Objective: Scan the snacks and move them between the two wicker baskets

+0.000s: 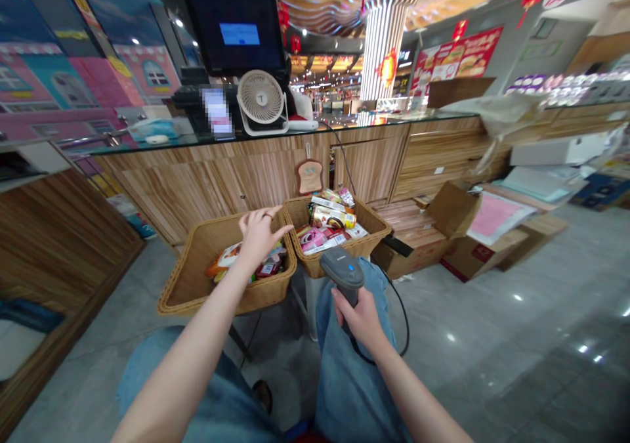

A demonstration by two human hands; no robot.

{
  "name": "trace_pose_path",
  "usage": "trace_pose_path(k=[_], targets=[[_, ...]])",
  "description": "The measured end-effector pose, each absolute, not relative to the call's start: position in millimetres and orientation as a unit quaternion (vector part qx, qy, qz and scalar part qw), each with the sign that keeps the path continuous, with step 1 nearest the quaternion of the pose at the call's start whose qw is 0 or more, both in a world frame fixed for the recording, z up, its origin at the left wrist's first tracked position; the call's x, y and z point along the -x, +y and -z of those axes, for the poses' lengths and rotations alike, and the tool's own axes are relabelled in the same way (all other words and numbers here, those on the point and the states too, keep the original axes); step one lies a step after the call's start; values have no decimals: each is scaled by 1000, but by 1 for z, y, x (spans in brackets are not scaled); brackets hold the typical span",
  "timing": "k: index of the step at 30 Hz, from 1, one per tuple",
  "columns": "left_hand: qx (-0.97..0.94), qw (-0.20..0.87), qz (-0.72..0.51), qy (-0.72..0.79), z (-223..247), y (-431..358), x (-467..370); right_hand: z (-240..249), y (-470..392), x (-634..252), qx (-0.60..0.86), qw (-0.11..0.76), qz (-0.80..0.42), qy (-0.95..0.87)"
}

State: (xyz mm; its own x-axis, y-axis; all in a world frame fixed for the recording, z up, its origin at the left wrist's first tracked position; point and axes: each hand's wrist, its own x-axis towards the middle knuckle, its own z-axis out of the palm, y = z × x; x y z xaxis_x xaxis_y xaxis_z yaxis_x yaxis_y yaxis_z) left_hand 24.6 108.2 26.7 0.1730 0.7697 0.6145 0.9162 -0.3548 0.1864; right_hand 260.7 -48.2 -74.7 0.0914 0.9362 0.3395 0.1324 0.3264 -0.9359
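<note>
My right hand (361,315) is wrapped around the grip of a dark grey barcode scanner (342,269), just above my right knee. A small blue light shows on the scanner's top, and its black cable loops to the right. My left hand (260,233) hovers over the inner edge of the left wicker basket (182,272), fingers apart and nothing in them. Several packaged snacks (270,267) lie in that basket, partly hidden by my left forearm. The right wicker basket (377,223) holds a heap of packets and boxes, among them a yellow and brown snack pack (335,218).
Behind the baskets stands a wood-grain counter (207,180) with a white fan (262,102), a phone (218,111) and a monitor (236,33). A toast-shaped pendant (310,176) hangs on its front. Cardboard boxes (472,249) sit on the floor to the right.
</note>
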Motion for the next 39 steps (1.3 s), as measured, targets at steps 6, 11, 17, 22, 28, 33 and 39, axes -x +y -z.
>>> trace_pose_path(k=[6, 11, 17, 22, 28, 33, 39], targets=[[801, -3, 230, -553, -24, 183, -103, 74, -50, -263, 458, 579, -349, -577], [783, -42, 160, -600, -23, 229, -140, 73, -51, -264, 458, 574, -351, -581], [781, -46, 147, -605, -24, 238, -157, 75, -51, -265, 461, 566, -352, -585], [811, 61, 208, -544, -21, 215, -160, 74, -51, -265, 461, 561, -359, -586], [858, 149, 247, -425, -45, 192, -153, 71, -52, -263, 462, 563, -362, -582], [840, 221, 307, -388, -72, 160, -113, 68, -51, -264, 455, 571, -369, -575], [779, 264, 358, -441, -77, 108, -53, 42, -51, -288, 476, 574, -324, -582]])
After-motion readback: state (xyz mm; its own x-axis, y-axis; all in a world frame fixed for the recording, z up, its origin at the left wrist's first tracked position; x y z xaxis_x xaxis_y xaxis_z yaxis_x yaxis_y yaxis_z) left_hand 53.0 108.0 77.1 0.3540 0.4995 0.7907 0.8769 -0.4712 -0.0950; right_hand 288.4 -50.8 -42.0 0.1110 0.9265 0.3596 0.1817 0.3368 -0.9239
